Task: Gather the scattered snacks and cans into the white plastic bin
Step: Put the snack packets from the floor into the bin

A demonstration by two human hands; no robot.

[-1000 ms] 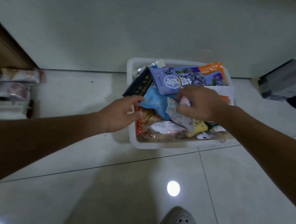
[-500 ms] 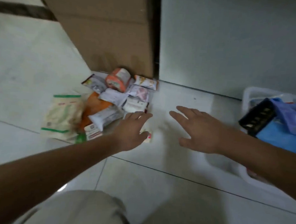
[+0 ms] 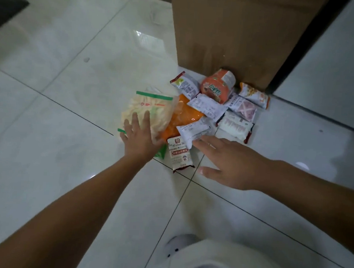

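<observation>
Left hand (image 3: pixel 139 141) lies flat on the clear snack bag (image 3: pixel 148 109); right hand (image 3: pixel 234 164) is spread, empty. Bag looks light, crinkly: pinch its edge.

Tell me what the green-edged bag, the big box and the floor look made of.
The green-edged bag looks like thin, glossy, clear plastic film: pale contents show through. The box looks like matte brown cardboard, probably corrugated. The floor looks like glazed tile, likely ceramic: it mirrors light and has dark grout lines.
</observation>
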